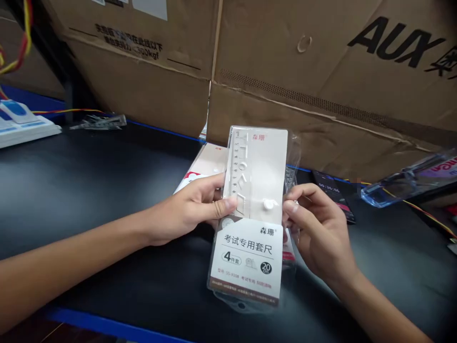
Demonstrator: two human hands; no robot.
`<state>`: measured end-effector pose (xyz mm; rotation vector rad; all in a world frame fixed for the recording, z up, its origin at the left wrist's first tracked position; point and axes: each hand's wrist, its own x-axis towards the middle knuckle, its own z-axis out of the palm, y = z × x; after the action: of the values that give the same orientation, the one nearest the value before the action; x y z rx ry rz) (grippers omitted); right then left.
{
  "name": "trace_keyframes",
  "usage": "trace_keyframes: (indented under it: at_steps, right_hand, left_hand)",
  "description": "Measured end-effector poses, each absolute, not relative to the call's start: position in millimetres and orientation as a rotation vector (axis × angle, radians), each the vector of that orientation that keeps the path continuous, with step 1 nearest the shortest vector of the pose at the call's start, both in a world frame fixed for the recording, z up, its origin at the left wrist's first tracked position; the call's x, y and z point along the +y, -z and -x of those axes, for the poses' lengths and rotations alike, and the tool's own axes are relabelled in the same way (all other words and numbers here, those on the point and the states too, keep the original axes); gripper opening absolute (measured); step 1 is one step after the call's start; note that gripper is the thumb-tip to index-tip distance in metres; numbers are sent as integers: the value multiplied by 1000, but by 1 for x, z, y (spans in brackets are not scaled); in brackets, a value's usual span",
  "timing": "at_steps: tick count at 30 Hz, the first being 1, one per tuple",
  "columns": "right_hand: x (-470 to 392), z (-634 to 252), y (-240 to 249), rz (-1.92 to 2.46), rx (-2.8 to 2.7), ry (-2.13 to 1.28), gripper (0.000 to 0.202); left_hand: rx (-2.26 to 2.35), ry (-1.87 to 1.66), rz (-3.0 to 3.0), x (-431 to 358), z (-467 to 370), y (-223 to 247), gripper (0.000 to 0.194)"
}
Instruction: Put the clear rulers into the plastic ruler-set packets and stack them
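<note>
My left hand (pixel 200 202) grips a ruler set package (pixel 266 176) by its left edge, thumb on the front and fingers behind. The package stands tilted, with a clear stencil ruler (pixel 241 166) on its cream upper part and a white printed label (pixel 246 257) below. At the right edge my right hand (pixel 316 224) is closed in a pinch, thumb against forefinger. Whatever sits between those fingertips is too small to make out. Clear plastic film (pixel 294 150) shows along that edge. Another similar package (pixel 207 159) lies behind, partly hidden.
Large cardboard panels (pixel 264 105) stand along the back of the black table (pixel 107 190). To the left lie a white power strip (pixel 28 128) and a clear bag of metal pieces (pixel 100 122). A phone (pixel 332 190) and a clear plastic packet (pixel 403 178) are at right.
</note>
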<state>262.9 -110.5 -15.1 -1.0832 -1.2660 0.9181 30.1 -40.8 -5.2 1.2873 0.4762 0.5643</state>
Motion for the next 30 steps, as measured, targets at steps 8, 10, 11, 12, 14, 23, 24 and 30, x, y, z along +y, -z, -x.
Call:
trace_keyframes:
  at_steps: [8,10,11,12,14,23,24,30]
  right_hand:
    - [-116,-260,12,1284,-1412,-560,13]
    - [-117,-260,12,1294,-1484,-471,16]
    - [-118,-260,13,1280,-1515,-459,19]
    - [-118,-260,13,1270,-1542,-466,23]
    - [-117,-260,13,1279,-1578,-493,32]
    - [-115,-258,9,1540,-1538,-841,32]
    - [-113,-259,9,1535,-1536,-832,27]
    - [-93,-290,4,1531,-1369,-704,21]
  left_hand:
    - [437,-559,-1433,-40,-29,2,25]
    - [424,-546,-1458,-41,-29,0,22]
    - [425,-536,-1463,-42,-30,-1,22]
    - [432,-521,-1470,-44,-30,-2,23]
    - [461,-478,-1486,-47,-30,-3,25]
    - [448,-470,-1524,-56,-36,1,30]
    - [455,-486,-1524,-54,-36,0,28]
    - [753,-671,-1572,-32,-31,-8,21]
